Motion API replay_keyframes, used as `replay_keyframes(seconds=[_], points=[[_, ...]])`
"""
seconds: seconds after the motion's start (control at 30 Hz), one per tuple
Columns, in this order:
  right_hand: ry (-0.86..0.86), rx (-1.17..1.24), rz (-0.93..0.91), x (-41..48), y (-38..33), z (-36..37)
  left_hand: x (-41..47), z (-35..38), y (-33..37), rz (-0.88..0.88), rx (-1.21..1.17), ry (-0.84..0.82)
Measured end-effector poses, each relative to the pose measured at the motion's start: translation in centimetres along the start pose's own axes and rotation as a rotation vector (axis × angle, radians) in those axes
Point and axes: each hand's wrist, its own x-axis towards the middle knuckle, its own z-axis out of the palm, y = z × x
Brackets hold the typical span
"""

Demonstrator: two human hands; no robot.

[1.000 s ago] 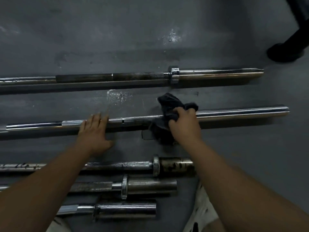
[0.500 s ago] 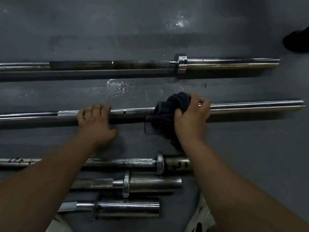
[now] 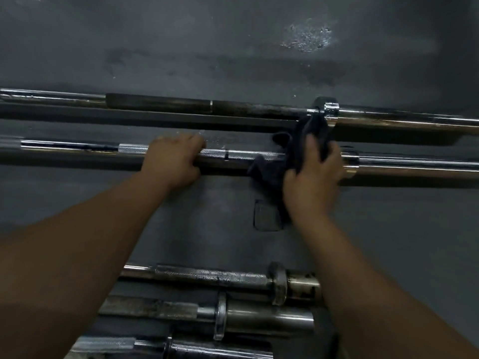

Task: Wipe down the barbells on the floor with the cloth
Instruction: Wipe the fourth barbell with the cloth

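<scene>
Head camera gives me a steep look down at a dark grey floor [image 3: 181, 47] with five barbells lying roughly parallel across it. My left hand [image 3: 172, 161] sits on the knurled shaft of the second barbell [image 3: 243, 155], fingers curled over its far side, gripping it. My right hand [image 3: 315, 177] is further along the same bar, just beside its collar [image 3: 350, 158], fingers and thumb closed around a bunched dark cloth [image 3: 294, 149] and pressing it onto the shaft. The cloth covers the bar under my palm; one fold hangs down on the near side, and its upper edge overlaps the chrome collar [image 3: 325, 110] of the farthest barbell [image 3: 160, 103], though I cannot tell whether it touches that collar. That farthest bar has a dull, dark shaft and a bright sleeve running off to the right.

Nearer to me, well apart from the second bar, three more barbells lie close together: one with a tarnished sleeve [image 3: 212, 277], one with a wide grey sleeve [image 3: 267, 320], and one at the bottom edge [image 3: 220, 352], partly cut off. A glossy patch [image 3: 307, 38] shines on the floor beyond the bars, and a faint rectangular mark [image 3: 267, 218] shows below the cloth.
</scene>
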Motion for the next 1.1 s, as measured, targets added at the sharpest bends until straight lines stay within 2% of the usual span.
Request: replay_keyframes(seconds=[0.07, 0.2, 0.23, 0.27, 0.33, 0.37, 0.43, 0.47, 0.53, 0.6, 0.63, 0.67, 0.73, 0.77, 0.8, 0.83, 0.9, 0.97, 1.0, 1.03, 1.1], points=[[-0.106, -0.106, -0.141, -2.4, -2.5, 2.1, 0.2, 0.1, 0.4, -0.011, -0.026, 0.062], [-0.343, 0.06, -0.547, -2.9, -7.7, 2.3, -1.2, 0.0, 1.2, -0.048, -0.046, 0.07], [-0.336, 0.104, -0.557, -2.0, -7.5, 1.4, -2.0, 0.0, 1.4, -0.046, -0.056, 0.056], [-0.254, 0.169, -0.482, -0.8, -6.7, 0.4, -3.0, 0.0, 1.5, -0.043, -0.069, 0.03], [-0.007, 0.27, -0.199, 0.9, -3.5, -1.2, -4.8, 0.2, 1.9, -0.038, -0.088, -0.029], [0.05, 0.261, -0.064, 0.8, -1.9, -1.6, -5.6, 0.4, 2.3, -0.047, -0.084, -0.059], [-0.063, 0.085, 0.08, -2.0, -1.0, -1.3, -7.1, 0.7, 3.3, -0.089, -0.066, -0.113], [-0.166, -0.01, 0.035, -4.1, -1.6, -0.7, -7.7, 0.9, 3.8, -0.11, -0.064, -0.133], [-0.355, -0.081, -0.188, -8.1, -3.7, 0.7, -9.3, 1.0, 4.6, -0.122, -0.072, -0.176], [-0.488, -0.035, -0.391, -9.5, -5.3, 0.5, -11.0, 0.9, 4.6, -0.108, -0.09, -0.245], [-0.496, 0.036, -0.423, -9.2, -5.6, -0.2, -11.8, 0.8, 4.5, -0.097, -0.104, -0.27], [-0.449, 0.119, -0.375, -8.5, -5.1, -0.9, -12.6, 0.7, 4.6, -0.09, -0.126, -0.28], [-0.219, 0.267, -0.142, -6.9, -2.5, -2.0, -14.2, 0.6, 5.1, -0.099, -0.172, -0.275], [-0.127, 0.26, -0.046, -7.0, -0.8, -2.3, -15.0, 0.7, 5.6, -0.113, -0.184, -0.269], [-0.137, 0.182, 0.012, -7.7, 0.5, -2.6, -15.7, 0.8, 6.1, -0.13, -0.193, -0.269], [-0.223, 0.047, -0.007, -8.8, 1.3, -2.8, -16.5, 0.8, 6.7, -0.148, -0.2, -0.273], [-0.4, -0.179, -0.21, -10.7, 1.9, -2.1, -17.3, 0.8, 7.7, -0.187, -0.21, -0.279], [-0.518, -0.163, -0.412, -10.5, 1.2, -2.6, -17.2, 0.2, 7.7, -0.178, -0.181, -0.234], [-0.556, -0.055, -0.427, -9.7, 0.7, -3.2, -17.0, -0.1, 7.3, -0.151, -0.137, -0.199], [-0.543, 0.055, -0.393, -8.7, 0.6, -3.6, -16.8, -0.4, 6.7, -0.124, -0.088, -0.174], [-0.357, 0.081, -0.268, -7.2, 1.5, -3.5, -16.6, 0.0, 5.1, -0.097, -0.041, -0.187]])
